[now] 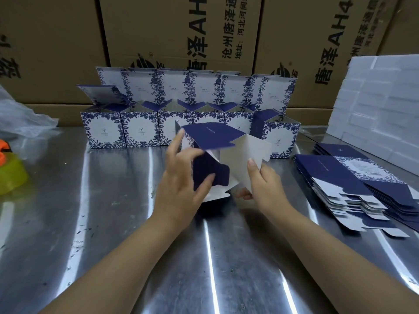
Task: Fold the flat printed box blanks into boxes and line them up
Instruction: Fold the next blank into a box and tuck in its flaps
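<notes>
Blank stack (pixel 353 177) cut off by right edge

A packing workshop: steel worktable (pixel 113 223), stacked shipping cartons (pixel 181 30), white foam blocks (pixel 374 98).

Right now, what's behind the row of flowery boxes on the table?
Big brown cartons with black writing stand behind the row of boxes. The raised lids cover their lower part, so anything in between is hidden.

Counter (pixel 113 223): row of folded boxes (pixel 140 130) at rear centre; half-folded box (pixel 213 134) before it; flat blanks (pixel 340 173) stacked at right; blocks (pixel 374 98) piled behind the blanks; cartons (pixel 181 30) behind the row; plastic bag (pixel 20 114) at left.
</notes>
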